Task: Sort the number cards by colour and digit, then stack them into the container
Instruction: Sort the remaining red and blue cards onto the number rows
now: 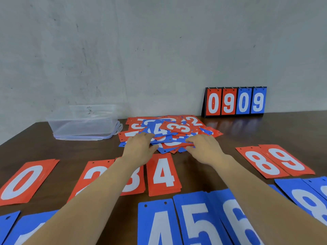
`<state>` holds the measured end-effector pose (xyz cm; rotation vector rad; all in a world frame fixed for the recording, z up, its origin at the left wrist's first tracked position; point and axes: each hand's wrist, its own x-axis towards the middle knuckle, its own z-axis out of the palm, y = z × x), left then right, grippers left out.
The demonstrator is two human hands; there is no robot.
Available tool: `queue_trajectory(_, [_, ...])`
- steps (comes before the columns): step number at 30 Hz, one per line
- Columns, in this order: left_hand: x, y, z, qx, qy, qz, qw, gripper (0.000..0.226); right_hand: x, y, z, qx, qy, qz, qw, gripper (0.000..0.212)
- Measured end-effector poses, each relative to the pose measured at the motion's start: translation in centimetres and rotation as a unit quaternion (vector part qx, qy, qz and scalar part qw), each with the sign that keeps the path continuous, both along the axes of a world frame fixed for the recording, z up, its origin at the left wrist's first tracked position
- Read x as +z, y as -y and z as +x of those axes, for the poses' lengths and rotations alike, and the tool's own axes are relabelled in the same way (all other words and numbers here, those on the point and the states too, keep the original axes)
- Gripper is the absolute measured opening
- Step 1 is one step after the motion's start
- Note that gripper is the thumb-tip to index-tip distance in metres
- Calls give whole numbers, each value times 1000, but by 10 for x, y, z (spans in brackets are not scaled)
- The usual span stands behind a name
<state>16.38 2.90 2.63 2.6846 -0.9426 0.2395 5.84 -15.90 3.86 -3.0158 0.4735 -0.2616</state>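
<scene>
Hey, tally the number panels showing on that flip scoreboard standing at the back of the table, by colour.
Red panels on the scoreboard: 2
Blue panels: 2
Total: 4

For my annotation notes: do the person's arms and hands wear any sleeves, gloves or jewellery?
The left hand and right hand show no gloves, watch or bracelet. The left forearm and right forearm are bare to the picture's edge, no sleeve in view.
</scene>
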Motion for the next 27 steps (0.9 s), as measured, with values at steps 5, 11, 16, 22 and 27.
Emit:
queue_trajectory(5, [-5, 24, 42, 64, -29, 3, 998, 53, -6, 30, 50, -2, -2, 15, 1000, 39])
queue_trajectory(11, [-12, 59, 78, 170, -50, -40, 983, 59, -21, 55, 109, -43, 19, 29, 998, 66])
queue_trajectory(16, [-22, 88, 89, 226, -112, 43, 967, 92, -35, 71, 136, -56, -19, 115, 992, 94])
queue_trajectory(22, [-29, 83, 104, 236, -114, 2, 965, 78, -40, 77, 143, -76, 13, 140, 987, 92])
queue_trajectory(27, [-28, 75, 113, 241, -162, -90, 953, 61, -36, 68, 144, -104, 54, 134, 984, 95])
